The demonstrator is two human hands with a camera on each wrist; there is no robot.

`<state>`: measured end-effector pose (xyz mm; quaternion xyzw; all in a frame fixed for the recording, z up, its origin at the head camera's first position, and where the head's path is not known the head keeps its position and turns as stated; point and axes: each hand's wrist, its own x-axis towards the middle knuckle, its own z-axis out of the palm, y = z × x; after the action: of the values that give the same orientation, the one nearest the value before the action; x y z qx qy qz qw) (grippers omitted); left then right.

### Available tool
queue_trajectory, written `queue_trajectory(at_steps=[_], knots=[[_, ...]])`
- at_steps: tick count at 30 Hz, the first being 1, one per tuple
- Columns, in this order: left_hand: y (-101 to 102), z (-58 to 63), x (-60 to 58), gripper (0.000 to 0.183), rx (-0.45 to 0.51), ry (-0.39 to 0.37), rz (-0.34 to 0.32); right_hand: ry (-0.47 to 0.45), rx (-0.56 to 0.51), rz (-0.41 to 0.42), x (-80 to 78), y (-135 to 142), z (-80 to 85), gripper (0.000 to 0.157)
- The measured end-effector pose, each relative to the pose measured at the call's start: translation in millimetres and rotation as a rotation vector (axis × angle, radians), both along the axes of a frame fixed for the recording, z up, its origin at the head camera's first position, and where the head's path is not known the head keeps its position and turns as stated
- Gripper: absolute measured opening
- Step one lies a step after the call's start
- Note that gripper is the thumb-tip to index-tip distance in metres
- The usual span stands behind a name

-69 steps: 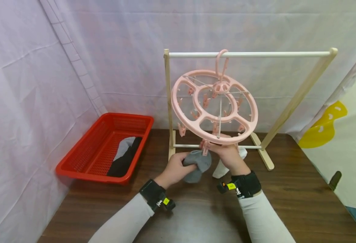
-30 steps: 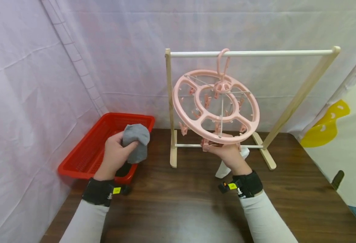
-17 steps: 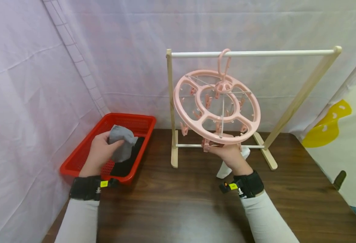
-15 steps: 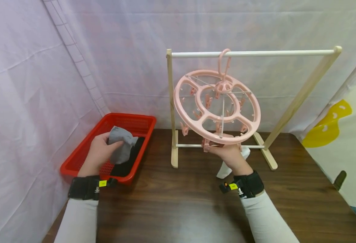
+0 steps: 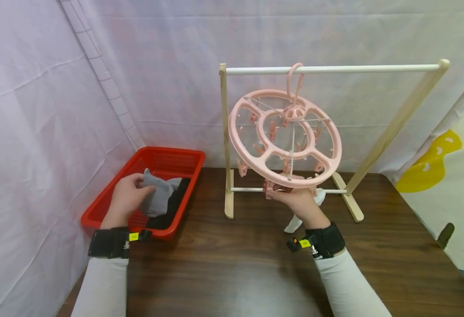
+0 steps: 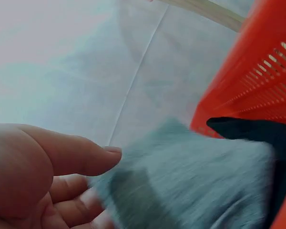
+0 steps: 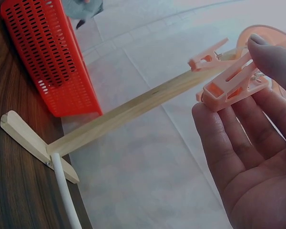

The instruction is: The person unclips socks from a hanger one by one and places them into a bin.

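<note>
In the head view, my left hand (image 5: 127,197) is over the red basket (image 5: 198,176), beside a grey sock (image 5: 156,198). The left wrist view shows thumb and fingers apart, with the blurred sock (image 6: 195,176) at the fingertips. Dark cloth (image 5: 172,207) lies under it in the basket. My right hand (image 5: 301,204) is below the front rim of a round pink clip hanger (image 5: 252,162). There it pinches a pink clothes peg (image 7: 229,88) between thumb and fingers; nothing shows in the peg. A white sock (image 5: 294,223) hangs partly hidden behind the right wrist.
The hanger hooks over the white rail (image 5: 359,69) of a wooden stand (image 5: 398,123). Several other pegs, such as a left peg (image 5: 241,167), dangle from it. The stand's feet rest on the brown table (image 5: 224,264). Sheeting covers the walls.
My left hand has carried the grey sock from the hanger leftward to the basket, and the sock has dropped lower from its fingers. My right hand has stayed at the peg.
</note>
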<state>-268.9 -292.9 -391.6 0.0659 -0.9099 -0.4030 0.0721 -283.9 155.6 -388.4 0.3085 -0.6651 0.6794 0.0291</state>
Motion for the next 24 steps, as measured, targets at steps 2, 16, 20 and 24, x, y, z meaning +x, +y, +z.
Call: queue_trajectory(at_steps=[2,16,20,24], knots=[[0.9,2.4,1.5,0.039,0.01,-0.013,0.036,-0.01,-0.003,-0.002,1.2,-0.4,1.2,0.025],[22.6,11.9,10.5,0.039,-0.035,0.122,0.063,-0.015,0.006,-0.012,3.8,-2.7,0.6,0.023],[42.5,10.9,10.3,0.032,-0.044,0.2,-0.004,-0.014,0.036,-0.024,4.3,-2.9,2.9,0.023],[68.2,7.9,8.1,0.022,-0.031,0.295,-0.075,-0.023,0.064,-0.036,6.5,-2.8,5.0,0.024]])
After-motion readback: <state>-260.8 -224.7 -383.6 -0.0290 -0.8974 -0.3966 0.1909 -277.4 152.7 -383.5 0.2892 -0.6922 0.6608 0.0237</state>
